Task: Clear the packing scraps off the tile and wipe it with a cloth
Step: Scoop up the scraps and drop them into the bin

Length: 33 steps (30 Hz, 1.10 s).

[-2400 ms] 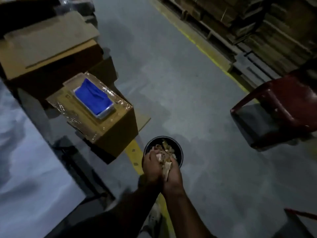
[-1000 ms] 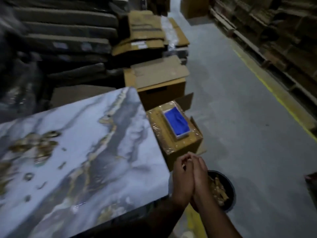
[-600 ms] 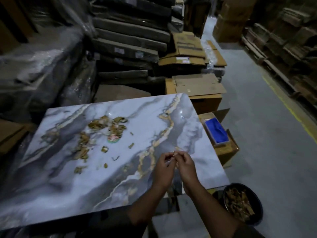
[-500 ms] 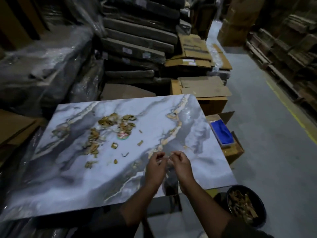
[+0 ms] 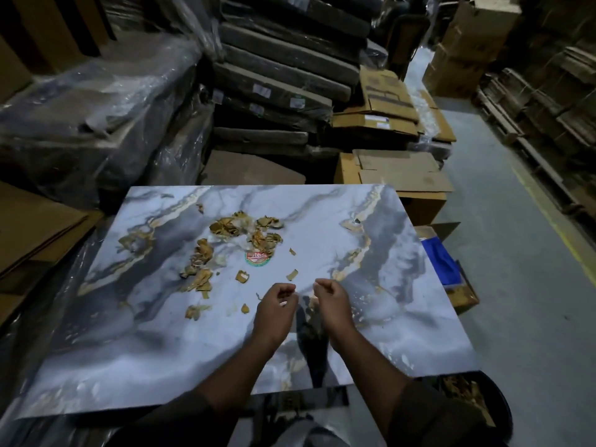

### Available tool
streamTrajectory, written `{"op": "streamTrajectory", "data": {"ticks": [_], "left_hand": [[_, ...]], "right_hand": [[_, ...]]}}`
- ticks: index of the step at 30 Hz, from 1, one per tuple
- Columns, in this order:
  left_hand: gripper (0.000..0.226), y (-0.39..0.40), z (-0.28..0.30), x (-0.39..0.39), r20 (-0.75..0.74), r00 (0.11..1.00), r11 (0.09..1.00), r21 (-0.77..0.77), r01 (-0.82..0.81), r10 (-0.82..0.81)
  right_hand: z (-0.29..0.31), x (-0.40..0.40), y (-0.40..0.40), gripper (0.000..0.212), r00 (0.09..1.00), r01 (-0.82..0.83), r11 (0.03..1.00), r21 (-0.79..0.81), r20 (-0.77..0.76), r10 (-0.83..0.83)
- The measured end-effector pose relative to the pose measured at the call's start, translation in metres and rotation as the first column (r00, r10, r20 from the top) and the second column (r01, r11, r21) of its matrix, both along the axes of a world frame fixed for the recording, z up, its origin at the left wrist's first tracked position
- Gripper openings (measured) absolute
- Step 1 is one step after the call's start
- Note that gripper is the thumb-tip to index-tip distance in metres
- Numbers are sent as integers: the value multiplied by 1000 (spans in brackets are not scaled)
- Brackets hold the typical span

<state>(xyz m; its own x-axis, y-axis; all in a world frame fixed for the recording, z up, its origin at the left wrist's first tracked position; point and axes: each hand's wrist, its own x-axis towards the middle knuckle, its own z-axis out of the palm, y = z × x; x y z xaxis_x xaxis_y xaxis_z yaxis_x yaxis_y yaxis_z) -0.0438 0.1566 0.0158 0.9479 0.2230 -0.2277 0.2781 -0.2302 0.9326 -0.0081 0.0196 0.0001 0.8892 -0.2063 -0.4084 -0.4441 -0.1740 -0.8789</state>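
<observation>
Head view: left hand point(image 5: 274, 309) and right hand point(image 5: 332, 303) held over tile point(image 5: 403, 333), fingers curled (nothing visibly held); scraps point(image 5: 225, 227) beyond.

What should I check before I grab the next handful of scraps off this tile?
1. Scraps left on the tile: not ok, a brown pile of scraps lies mid-tile with loose bits nearer the hands.
2. Left hand free: cannot tell, fingers curled, maybe pinching a pale bit.
3. Right hand free: cannot tell, fingers curled.
4. Bucket within reach: ok, on the floor by the tile's near right corner, scraps already inside.
5. Cloth ready: ok, blue, on a box right of the tile.
6. Round sticker: not ok, on the tile beside the pile.
</observation>
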Motion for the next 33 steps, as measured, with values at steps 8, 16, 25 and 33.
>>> {"op": "streamTrajectory", "data": {"ticks": [8, 16, 25, 33], "left_hand": [[18, -6, -4, 84, 7, 993, 992, 30, 121, -121], [18, -6, -21, 155, -42, 990, 991, -21, 130, -131], [12, 14, -36, 178, -20, 999, 1000, 1, -26, 27], [14, 100, -25, 186, 189, 954, 952, 156, -264, 234]], "right_hand": [[-3, 73, -20, 13, 987, 143, 973, -179, 94, -128], [-29, 155, -52, 39, 995, 90, 781, -618, 91, -43], [-38, 170, 21, 29, 959, -77, 917, -391, 224, 176], [-55, 243, -16, 29, 980, 145, 734, -663, 199, -13]]}}
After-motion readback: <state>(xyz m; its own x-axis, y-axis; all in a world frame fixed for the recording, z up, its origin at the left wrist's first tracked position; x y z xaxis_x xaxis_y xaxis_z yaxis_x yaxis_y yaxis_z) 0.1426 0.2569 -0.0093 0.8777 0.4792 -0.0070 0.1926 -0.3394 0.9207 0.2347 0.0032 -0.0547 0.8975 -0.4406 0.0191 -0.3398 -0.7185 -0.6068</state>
